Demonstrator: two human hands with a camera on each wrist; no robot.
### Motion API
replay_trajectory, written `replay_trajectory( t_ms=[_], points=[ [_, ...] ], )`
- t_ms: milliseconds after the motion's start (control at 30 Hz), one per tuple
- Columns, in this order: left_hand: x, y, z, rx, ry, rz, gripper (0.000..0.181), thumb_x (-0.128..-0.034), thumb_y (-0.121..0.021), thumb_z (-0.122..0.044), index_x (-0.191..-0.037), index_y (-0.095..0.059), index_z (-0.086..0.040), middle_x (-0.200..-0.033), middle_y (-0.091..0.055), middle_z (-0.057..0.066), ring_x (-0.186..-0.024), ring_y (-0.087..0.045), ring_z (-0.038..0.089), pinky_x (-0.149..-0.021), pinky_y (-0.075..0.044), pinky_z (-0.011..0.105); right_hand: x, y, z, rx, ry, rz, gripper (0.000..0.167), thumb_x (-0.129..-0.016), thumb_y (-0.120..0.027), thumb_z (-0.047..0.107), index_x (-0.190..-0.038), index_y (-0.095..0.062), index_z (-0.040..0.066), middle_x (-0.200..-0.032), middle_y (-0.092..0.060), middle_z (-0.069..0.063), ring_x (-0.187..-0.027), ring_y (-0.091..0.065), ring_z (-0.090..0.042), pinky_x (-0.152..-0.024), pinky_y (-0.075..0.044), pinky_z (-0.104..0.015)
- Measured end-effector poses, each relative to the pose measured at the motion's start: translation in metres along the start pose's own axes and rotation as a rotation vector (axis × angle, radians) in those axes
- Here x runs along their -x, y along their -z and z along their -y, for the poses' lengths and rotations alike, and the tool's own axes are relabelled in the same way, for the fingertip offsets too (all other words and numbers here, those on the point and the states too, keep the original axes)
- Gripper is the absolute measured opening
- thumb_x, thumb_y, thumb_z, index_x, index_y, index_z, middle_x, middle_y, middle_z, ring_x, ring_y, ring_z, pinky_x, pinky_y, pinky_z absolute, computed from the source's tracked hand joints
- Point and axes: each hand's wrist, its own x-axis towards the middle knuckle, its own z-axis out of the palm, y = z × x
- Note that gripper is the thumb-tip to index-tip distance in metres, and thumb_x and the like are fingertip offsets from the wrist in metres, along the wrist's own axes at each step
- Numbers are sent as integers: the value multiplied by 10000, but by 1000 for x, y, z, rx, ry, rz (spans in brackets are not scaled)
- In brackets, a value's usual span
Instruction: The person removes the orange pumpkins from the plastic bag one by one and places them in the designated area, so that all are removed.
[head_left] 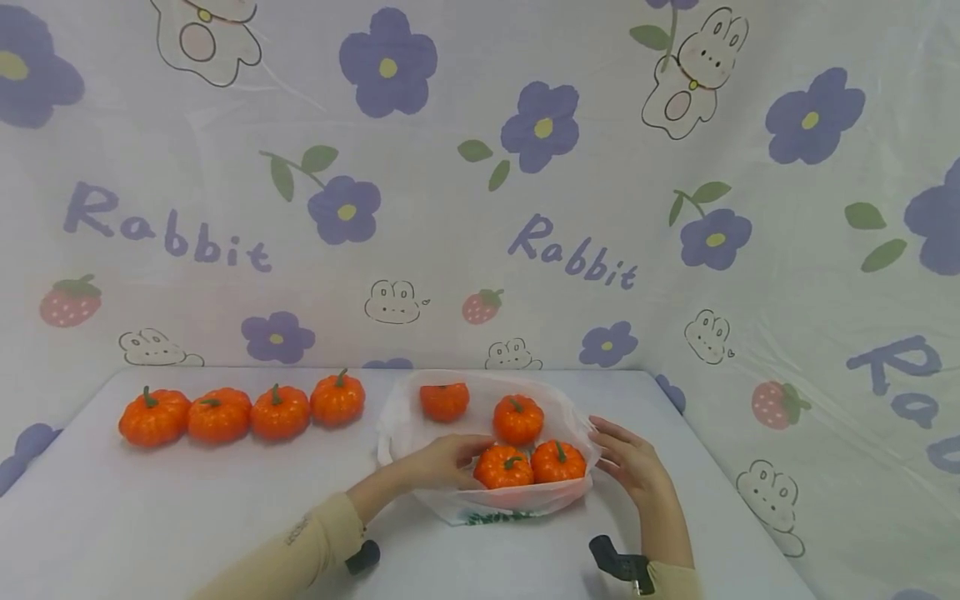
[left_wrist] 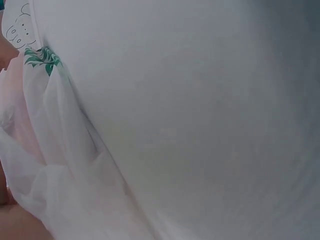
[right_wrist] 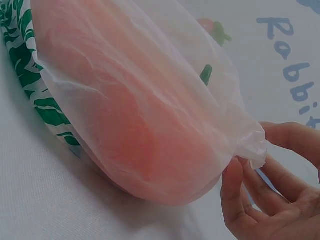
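A white plastic bag (head_left: pixel 480 500) with a green print lies open on the table, holding several small orange pumpkins with green stems. My left hand (head_left: pixel 442 462) reaches into its mouth and holds the front-left pumpkin (head_left: pixel 502 468), fingers behind it and thumb at its near side. Beside that one sits another pumpkin (head_left: pixel 558 462), with one more (head_left: pixel 517 419) behind. A fourth (head_left: pixel 444 403) is partly covered by the bag's far side. At the right rim my right hand (right_wrist: pixel 275 190) pinches a gathered piece of the bag (right_wrist: pixel 252 147). The left wrist view barely catches the left hand.
Several more pumpkins (head_left: pixel 281 412) stand in a row at the back left of the white table (head_left: pixel 225 508). A patterned cloth (head_left: pixel 450 208) hangs behind and at the right. Dark wrist-mounted devices (head_left: pixel 621 562) sit at both sleeves.
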Motion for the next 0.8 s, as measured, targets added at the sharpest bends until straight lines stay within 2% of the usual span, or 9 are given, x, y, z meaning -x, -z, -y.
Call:
replay_trajectory(
  t_ms=[167, 333, 567, 800],
  points=[
    [-2, -4, -2, -25, -2, -1, 675, -847, -760, -199, -1454, -465, -178, -1450, -540, -26, -1329, -513, 176, -1099, -463, 388, 0, 1, -1, 2, 2, 0, 542, -966, -595, 208, -1464, -432, 70, -1536, -393, -130, -1166, -524, -186, -1163, -386, -435],
    [-3, -4, -2, 19, 4, 7, 646, -855, -750, -165, -1443, -482, -182, -1449, -540, -30, -1325, -519, 166, -1075, -485, 370, 1, 0, -1, 2, 2, -2, 542, -967, -596, 216, -1465, -433, 79, -1546, -381, -135, -1241, -486, -241, -1181, -356, -462],
    [-3, -3, -1, 122, 18, 16, 603, -863, -729, -101, -1422, -511, -168, -1448, -545, 19, -1340, -518, 219, -1069, -487, 398, 2, 0, -1, 3, 7, -8, 529, -973, -583, 210, -1464, -434, 79, -1548, -376, -151, -1291, -453, -278, -1183, -347, -473],
    [2, 1, -1, 104, 14, 1, 578, -862, -738, -133, -1401, -534, -175, -1431, -562, 18, -1330, -529, 219, -1065, -491, 399, 1, -1, -3, 0, 11, -12, 532, -969, -587, 204, -1463, -435, 77, -1549, -374, -148, -1300, -448, -284, -1183, -346, -477]
  ],
)
